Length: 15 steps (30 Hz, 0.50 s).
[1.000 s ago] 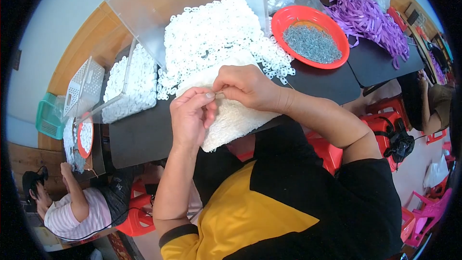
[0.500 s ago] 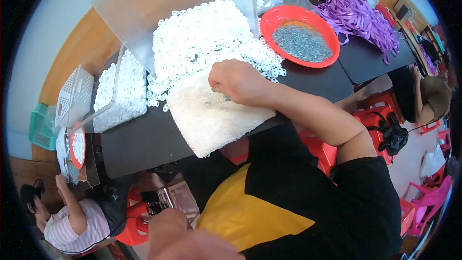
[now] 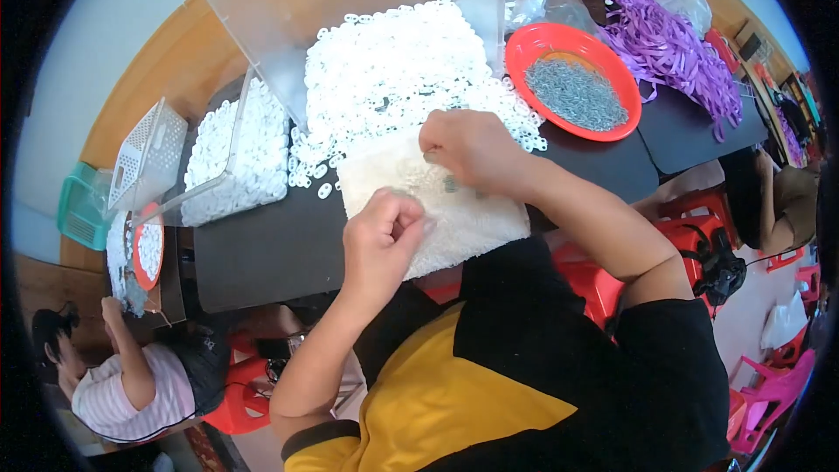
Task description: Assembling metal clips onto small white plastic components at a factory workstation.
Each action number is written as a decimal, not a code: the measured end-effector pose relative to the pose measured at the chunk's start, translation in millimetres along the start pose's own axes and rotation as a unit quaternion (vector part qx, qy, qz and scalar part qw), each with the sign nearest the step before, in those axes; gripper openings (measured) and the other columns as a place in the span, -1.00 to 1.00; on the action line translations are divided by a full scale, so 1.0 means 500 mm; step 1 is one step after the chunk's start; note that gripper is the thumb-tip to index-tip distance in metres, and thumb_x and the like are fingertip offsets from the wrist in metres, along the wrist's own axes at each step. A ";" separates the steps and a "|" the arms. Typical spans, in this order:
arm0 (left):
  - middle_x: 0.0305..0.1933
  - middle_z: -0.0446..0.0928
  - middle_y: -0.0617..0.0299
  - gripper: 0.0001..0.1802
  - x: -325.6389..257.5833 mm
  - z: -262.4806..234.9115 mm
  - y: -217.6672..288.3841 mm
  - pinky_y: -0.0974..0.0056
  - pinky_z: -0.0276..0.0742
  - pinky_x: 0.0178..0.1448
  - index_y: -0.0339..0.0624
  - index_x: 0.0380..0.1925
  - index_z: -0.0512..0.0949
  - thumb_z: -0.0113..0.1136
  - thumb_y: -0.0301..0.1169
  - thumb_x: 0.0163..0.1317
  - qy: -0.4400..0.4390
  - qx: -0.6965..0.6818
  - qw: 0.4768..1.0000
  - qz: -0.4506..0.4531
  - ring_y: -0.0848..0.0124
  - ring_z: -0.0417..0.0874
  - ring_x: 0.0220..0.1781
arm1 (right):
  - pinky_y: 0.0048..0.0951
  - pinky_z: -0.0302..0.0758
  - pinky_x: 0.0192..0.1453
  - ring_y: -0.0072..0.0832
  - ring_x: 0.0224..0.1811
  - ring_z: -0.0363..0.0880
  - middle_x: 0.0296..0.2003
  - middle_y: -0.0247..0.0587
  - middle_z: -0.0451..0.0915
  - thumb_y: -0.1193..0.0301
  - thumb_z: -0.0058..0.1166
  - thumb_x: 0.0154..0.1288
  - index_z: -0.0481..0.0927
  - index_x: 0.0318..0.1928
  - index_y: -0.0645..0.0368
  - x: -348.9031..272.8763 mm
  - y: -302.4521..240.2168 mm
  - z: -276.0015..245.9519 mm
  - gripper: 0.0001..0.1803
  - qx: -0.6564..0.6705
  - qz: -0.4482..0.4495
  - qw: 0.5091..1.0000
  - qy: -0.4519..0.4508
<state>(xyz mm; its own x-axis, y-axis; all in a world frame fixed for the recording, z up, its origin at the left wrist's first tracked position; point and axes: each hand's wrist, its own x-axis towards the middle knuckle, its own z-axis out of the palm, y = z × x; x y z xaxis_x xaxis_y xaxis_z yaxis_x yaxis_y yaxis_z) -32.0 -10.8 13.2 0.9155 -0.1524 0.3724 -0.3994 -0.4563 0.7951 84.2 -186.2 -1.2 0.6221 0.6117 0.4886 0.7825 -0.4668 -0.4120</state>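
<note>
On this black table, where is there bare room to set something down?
Bare black table lies left of the white fluffy cloth, below the clear tray of white rings. Another patch sits under the red bowl. The white ring heap crowds the middle.

No labels, signs or screens are visible. Packaging is limited to the following items.

Two crumpled clear plastic bags (image 3: 542, 7) lie at the upper centre of the frame, just behind the red bowl. A further clear plastic bag (image 3: 683, 2), rounded and bunched, sits at the upper right, beside the purple strips.

A clear plastic box (image 3: 234, 157) stands at the left of the frame on the worktop (image 3: 262, 245); it is rectangular and filled with white rings.

Any printing on these packages is too small to tell.
</note>
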 end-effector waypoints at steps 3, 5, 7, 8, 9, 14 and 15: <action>-0.50 0.42 0.17 -0.91 0.009 -0.006 -0.018 0.41 0.36 -0.43 -0.30 -0.42 0.54 0.26 -0.60 0.07 0.028 -0.090 0.991 -0.099 0.44 0.44 -0.56 | -0.33 0.46 -0.23 -0.24 -0.33 0.55 -0.39 -0.20 0.52 0.49 0.10 0.16 0.53 -0.31 0.18 0.005 0.003 -0.025 -0.92 0.064 0.050 0.997 -0.004; -0.50 0.43 0.16 -0.92 0.064 -0.024 -0.021 0.37 0.38 -0.42 -0.29 -0.42 0.54 0.26 -0.59 0.06 0.052 0.003 0.998 -0.043 0.39 0.46 -0.55 | -0.36 0.46 -0.24 -0.26 -0.35 0.54 -0.40 -0.21 0.53 0.49 0.11 0.17 0.54 -0.30 0.19 0.002 0.004 -0.029 -0.92 0.092 0.061 0.994 0.005; -0.46 0.46 0.14 -0.92 0.140 -0.035 -0.044 0.27 0.43 -0.36 -0.27 -0.42 0.57 0.26 -0.53 0.06 0.067 0.130 0.989 0.026 0.29 0.52 -0.48 | -0.41 0.44 -0.31 -0.35 -0.43 0.53 -0.46 -0.21 0.53 0.49 0.14 0.18 0.55 -0.29 0.21 0.000 0.005 -0.027 -0.90 0.143 0.051 0.987 0.047; -0.43 0.48 0.12 -0.90 0.172 -0.040 -0.060 0.21 0.46 -0.31 -0.25 -0.42 0.58 0.27 -0.48 0.06 0.063 0.171 0.983 0.038 0.23 0.56 -0.41 | -0.41 0.44 -0.31 -0.35 -0.43 0.53 -0.46 -0.21 0.53 0.49 0.14 0.18 0.55 -0.29 0.21 0.004 -0.003 -0.029 -0.90 0.144 0.044 0.987 0.049; -0.43 0.48 0.12 -0.90 0.202 -0.035 -0.080 0.21 0.46 -0.31 -0.25 -0.42 0.58 0.27 -0.48 0.06 0.066 0.173 0.982 0.040 0.23 0.56 -0.41 | -0.43 0.43 -0.34 -0.40 -0.47 0.52 -0.50 -0.20 0.52 0.49 0.15 0.18 0.55 -0.29 0.22 0.006 -0.007 -0.031 -0.90 0.154 0.064 0.985 0.042; -0.26 0.51 0.10 -0.73 0.280 -0.004 -0.093 0.09 0.48 -0.11 -0.19 -0.27 0.59 0.33 -0.35 0.01 -0.029 0.333 0.939 0.086 0.12 0.55 -0.12 | -0.46 0.41 -0.39 -0.48 -0.53 0.50 -0.58 -0.20 0.51 0.49 0.16 0.17 0.55 -0.32 0.24 0.003 0.006 -0.040 -0.90 0.160 0.103 0.980 0.062; -0.26 0.51 0.10 -0.73 0.286 -0.002 -0.097 0.09 0.48 -0.11 -0.19 -0.27 0.59 0.33 -0.35 0.01 -0.030 0.332 0.939 0.088 0.12 0.55 -0.12 | -0.46 0.41 -0.39 -0.47 -0.53 0.50 -0.58 -0.21 0.51 0.48 0.16 0.17 0.56 -0.33 0.23 0.004 0.006 -0.046 -0.91 0.168 0.117 0.977 0.057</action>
<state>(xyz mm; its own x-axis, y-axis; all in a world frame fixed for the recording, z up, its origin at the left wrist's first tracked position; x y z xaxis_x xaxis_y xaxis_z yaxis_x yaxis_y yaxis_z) 118.3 -9.7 28.5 0.8478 -0.3164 0.4256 -0.4437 -0.8627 0.2426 88.2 -201.0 16.1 0.7961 0.4294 0.4263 0.5794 -0.3377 -0.7418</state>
